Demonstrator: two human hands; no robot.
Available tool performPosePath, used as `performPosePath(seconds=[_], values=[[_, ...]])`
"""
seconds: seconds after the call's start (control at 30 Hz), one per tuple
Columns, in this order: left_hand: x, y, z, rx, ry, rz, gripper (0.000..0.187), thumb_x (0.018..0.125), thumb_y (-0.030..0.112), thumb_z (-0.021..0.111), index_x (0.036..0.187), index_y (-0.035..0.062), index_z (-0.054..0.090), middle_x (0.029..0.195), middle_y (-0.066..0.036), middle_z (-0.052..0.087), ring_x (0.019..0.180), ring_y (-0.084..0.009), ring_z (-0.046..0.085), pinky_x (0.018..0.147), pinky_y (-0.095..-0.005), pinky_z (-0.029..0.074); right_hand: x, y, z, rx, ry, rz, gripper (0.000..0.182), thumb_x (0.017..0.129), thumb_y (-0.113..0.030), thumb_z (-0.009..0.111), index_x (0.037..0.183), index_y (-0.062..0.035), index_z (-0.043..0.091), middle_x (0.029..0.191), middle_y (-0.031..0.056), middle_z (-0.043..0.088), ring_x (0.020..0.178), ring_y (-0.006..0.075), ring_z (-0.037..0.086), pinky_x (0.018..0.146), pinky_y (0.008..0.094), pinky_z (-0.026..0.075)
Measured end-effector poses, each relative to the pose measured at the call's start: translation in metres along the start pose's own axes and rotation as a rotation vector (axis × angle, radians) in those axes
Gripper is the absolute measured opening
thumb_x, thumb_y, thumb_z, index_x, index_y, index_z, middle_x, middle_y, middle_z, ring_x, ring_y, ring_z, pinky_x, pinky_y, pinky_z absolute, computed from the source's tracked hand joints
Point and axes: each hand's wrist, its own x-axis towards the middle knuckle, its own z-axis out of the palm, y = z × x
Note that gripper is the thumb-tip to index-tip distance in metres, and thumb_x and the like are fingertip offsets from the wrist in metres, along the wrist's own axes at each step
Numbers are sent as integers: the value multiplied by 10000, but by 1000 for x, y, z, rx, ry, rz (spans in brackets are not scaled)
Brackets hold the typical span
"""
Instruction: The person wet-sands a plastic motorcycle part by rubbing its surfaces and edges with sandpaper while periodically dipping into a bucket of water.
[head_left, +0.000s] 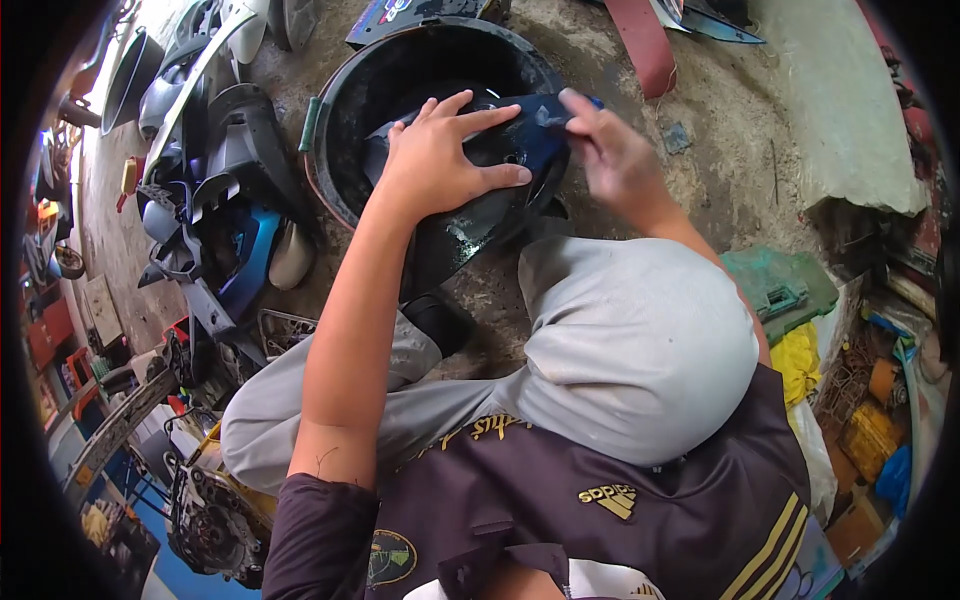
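Note:
A wet, dark panel (463,232) with a blue end lies across a round black tub (345,95). Spread over the panel, my left hand (440,160) has its fingers apart and its palm down, pressing on the surface. My right hand (615,155) is at the panel's blue end (543,130), near the tub's right rim; it is smeared by motion and its fingers are curled. Whether anything is between those fingers cannot be made out. The tub stands on the floor in front of my bent legs.
Dark and blue plastic parts (245,175) are piled left of the tub. A red strip (640,50) lies at the upper right. Beside my right knee are a green piece (780,290) and a yellow bag (795,362). An engine part (210,530) is at the lower left.

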Motion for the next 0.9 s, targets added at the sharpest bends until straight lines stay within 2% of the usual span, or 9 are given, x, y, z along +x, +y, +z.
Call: performPosePath(seconds=[0.03, 0.1, 0.27, 0.3, 0.4, 0.5, 0.6, 0.73, 0.9], values=[[0, 0, 0, 3, 2, -1, 833, 717, 674, 895, 1479, 396, 703, 1671, -219, 505, 1533, -441, 486, 1242, -663, 313, 3, 11, -7, -61, 35, -4, 639, 959, 94, 643, 1543, -160, 596, 1076, 143, 723, 930, 355, 738, 825, 445, 610], [-1, -2, -2, 0, 5, -4, 830, 716, 666, 898, 1475, 388, 708, 1667, -220, 510, 1525, -442, 497, 1243, -644, 328, 6, 14, -3, -19, 90, -55, 632, 957, 101, 634, 1533, -158, 603, 1040, 144, 697, 926, 360, 725, 819, 451, 600], [2, -5, 0, -44, 22, 18, 811, 722, 631, 907, 1463, 360, 722, 1645, -234, 530, 1499, -448, 525, 1246, -574, 378, -7, 0, -14, -98, -127, 6, 478, 969, 123, 665, 1398, -85, 635, 1138, 141, 743, 1020, 324, 767, 910, 375, 625], [1, -4, -1, -51, 16, 19, 809, 723, 627, 909, 1462, 356, 723, 1642, -237, 533, 1496, -446, 528, 1245, -566, 385, -7, 9, -16, -136, -61, 21, 480, 985, 99, 681, 1428, -76, 617, 1149, 118, 752, 1032, 277, 764, 915, 359, 618], [0, -4, -3, -54, 22, 17, 803, 727, 612, 913, 1461, 345, 726, 1634, -245, 539, 1488, -441, 538, 1242, -549, 401, -24, 3, -17, 20, 384, 178, 443, 969, 57, 718, 1384, -84, 656, 1011, 126, 736, 904, 284, 743, 817, 382, 602], [1, -4, -1, -66, 37, 37, 800, 729, 602, 915, 1458, 327, 730, 1628, -252, 541, 1481, -449, 541, 1239, -541, 408, -35, 4, -18, 34, 444, 399, 259, 963, 35, 756, 1206, -48, 722, 1034, 121, 765, 908, 242, 748, 796, 354, 593], [0, -3, -1, -31, 35, 32, 803, 728, 599, 917, 1461, 331, 727, 1626, -250, 544, 1483, -452, 538, 1239, -550, 406, -22, 6, -12, -82, 400, 204, 152, 950, 31, 764, 1086, -33, 746, 1029, 112, 763, 880, 251, 737, 771, 356, 581], [0, -4, -1, -32, 40, 35, 817, 725, 622, 914, 1470, 351, 717, 1637, -239, 538, 1489, -460, 530, 1242, -577, 391, 0, -3, -1, -168, 159, -33, 257, 893, 62, 742, 1130, -34, 719, 932, 126, 707, 876, 340, 665, 787, 436, 549], [-2, -2, -1, -20, 30, 11, 831, 724, 650, 906, 1476, 353, 713, 1651, -231, 525, 1528, -468, 482, 1261, -618, 327, -10, 28, -10, -274, 79, 21, 275, 877, 59, 708, 1125, -59, 695, 923, 113, 666, 859, 355, 611, 778, 459, 518]])
